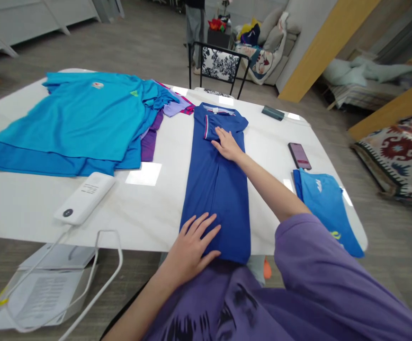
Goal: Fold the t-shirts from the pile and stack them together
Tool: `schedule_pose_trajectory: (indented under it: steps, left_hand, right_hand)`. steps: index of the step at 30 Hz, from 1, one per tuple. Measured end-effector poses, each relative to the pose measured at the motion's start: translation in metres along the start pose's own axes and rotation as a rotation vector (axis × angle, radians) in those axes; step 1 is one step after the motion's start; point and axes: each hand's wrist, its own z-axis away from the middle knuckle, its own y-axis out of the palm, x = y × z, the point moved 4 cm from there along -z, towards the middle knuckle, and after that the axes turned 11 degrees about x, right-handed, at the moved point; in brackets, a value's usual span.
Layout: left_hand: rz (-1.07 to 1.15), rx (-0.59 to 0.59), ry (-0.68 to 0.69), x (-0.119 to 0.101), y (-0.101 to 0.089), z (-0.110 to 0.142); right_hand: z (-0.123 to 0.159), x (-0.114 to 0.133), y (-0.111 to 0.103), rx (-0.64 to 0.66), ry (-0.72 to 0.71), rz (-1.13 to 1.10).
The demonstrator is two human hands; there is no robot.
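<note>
A dark blue shirt (232, 199) lies lengthwise on the white table, its sides folded inward into a long strip with the collar at the far end. One sleeve, with a red and white striped trim, is turned over near the collar. My right hand (229, 146) rests flat beside that sleeve, fingers spread. On the lower left part of the shirt lies my left hand (193, 246), also flat with fingers apart. The shirt's near end hangs slightly past the table's front edge, against my body.
Spread-out turquoise shirts (88, 118) overlap a purple garment (150, 142) on the left. A white corded device (85, 198) sits nearer. To the right are a phone (299, 156), a dark case (273, 112) and a folded blue shirt (325, 203). A chair (220, 64) and a person (194, 33) stand beyond.
</note>
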Motion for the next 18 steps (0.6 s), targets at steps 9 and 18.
schedule_pose_trajectory:
  steps: [9,18]
  left_hand:
    - [-0.117,0.005,0.053,0.035,0.004,0.078]
    - [-0.151,-0.060,0.109,0.035,0.004,0.080]
  right_hand:
    - [0.323,0.074,0.030,0.119,-0.282,-0.042]
    - [0.411,0.084,0.104,0.012,-0.177,0.217]
